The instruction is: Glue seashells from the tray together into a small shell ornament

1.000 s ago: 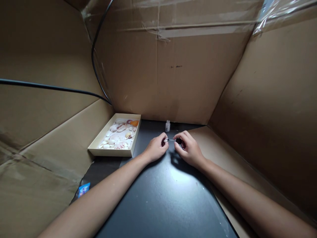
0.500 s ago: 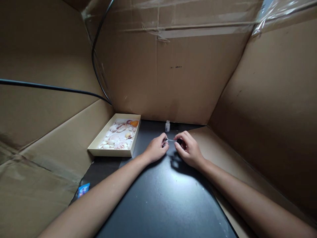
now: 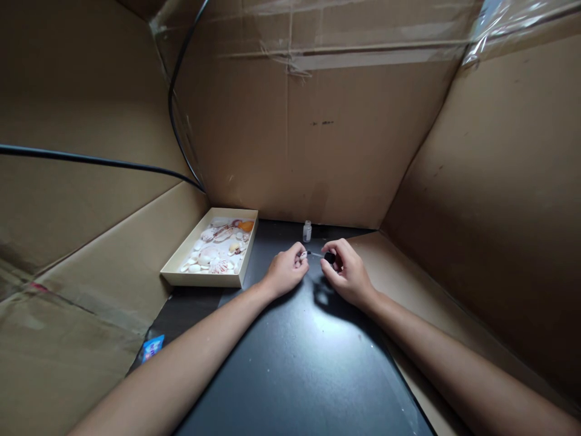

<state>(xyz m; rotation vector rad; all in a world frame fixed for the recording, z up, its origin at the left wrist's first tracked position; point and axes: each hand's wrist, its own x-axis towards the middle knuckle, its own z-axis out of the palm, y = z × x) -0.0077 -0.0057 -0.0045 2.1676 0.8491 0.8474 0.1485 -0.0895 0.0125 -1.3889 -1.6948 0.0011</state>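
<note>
Black cap of the brush (image 3: pixel 329 258) pinched in my right hand (image 3: pixel 347 275); my left hand (image 3: pixel 285 274) grips a small shell (image 3: pixel 302 256) (steadied against the bristles), bottle (image 3: pixel 307 231) just beyond.

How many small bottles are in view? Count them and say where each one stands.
1: a small clear bottle stands upright on the black surface by the back cardboard wall, just beyond both hands. None other shows.

The small pale thing (image 3: pixel 303 256) pinched in the left hand (image 3: pixel 285 272) is mostly covered by the fingers and too small to identify. The right hand (image 3: pixel 347 275) hides most of the black brush cap (image 3: pixel 329 258). Both forearms are cut off at the bottom edge.
</note>
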